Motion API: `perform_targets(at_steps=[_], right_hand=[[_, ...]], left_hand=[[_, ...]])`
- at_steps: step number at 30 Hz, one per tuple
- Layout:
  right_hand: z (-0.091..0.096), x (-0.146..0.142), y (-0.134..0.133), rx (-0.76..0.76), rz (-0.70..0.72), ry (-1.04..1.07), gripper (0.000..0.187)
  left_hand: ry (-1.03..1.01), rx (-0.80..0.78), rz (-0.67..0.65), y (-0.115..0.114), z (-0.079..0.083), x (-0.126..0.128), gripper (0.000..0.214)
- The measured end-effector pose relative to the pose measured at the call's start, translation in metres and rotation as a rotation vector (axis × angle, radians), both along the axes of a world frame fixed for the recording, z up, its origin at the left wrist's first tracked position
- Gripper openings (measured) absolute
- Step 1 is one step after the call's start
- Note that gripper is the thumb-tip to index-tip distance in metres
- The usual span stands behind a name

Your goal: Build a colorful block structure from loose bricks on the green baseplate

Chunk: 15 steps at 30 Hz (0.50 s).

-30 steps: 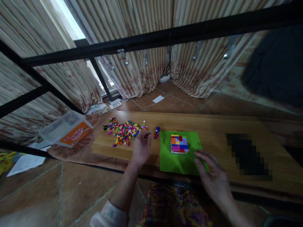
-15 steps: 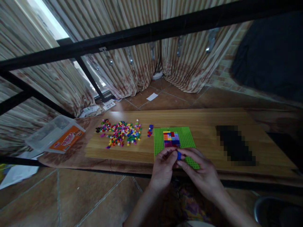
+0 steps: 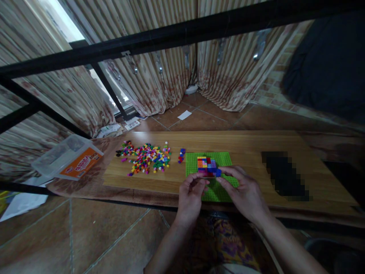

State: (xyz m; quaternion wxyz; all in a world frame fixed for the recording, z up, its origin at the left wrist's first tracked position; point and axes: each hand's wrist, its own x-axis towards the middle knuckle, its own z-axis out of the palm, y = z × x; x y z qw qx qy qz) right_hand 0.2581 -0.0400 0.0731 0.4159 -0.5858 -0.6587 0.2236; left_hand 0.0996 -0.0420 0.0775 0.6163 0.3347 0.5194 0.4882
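A green studded baseplate [image 3: 219, 194] lies on the wooden board, with a patch of multicoloured building bricks [image 3: 205, 164] pressed onto it. My right hand [image 3: 243, 188] pinches a blue brick [image 3: 218, 172] between thumb and fingertips, at the patch's near right corner. I cannot tell if the brick is seated there. At the near left of the patch, my left hand [image 3: 191, 196] has its fingers curled and thumb pressed in. Whatever it may hold is hidden. A small group of blue and red bricks [image 3: 181, 155] sits just left of the baseplate.
Many loose coloured bricks [image 3: 146, 158] are spread over the left part of the wooden board [image 3: 248, 144]. A clear plastic box [image 3: 61, 154] with an orange label stands at the far left. A dark pixelated patch [image 3: 285, 175] covers something on the right. A black metal bar [image 3: 171, 38] crosses above.
My hands have moved apart. My right hand has carried the blue brick forward to the patch's corner, while my left hand has shifted slightly left.
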Motion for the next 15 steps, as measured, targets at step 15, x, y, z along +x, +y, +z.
perform_targets(at_steps=[15], right_hand=[[-0.009,-0.011,0.027,0.055,0.001,-0.242,0.027]], left_hand=[[0.485,0.260,-0.071,0.011,-0.034,-0.016,0.038]])
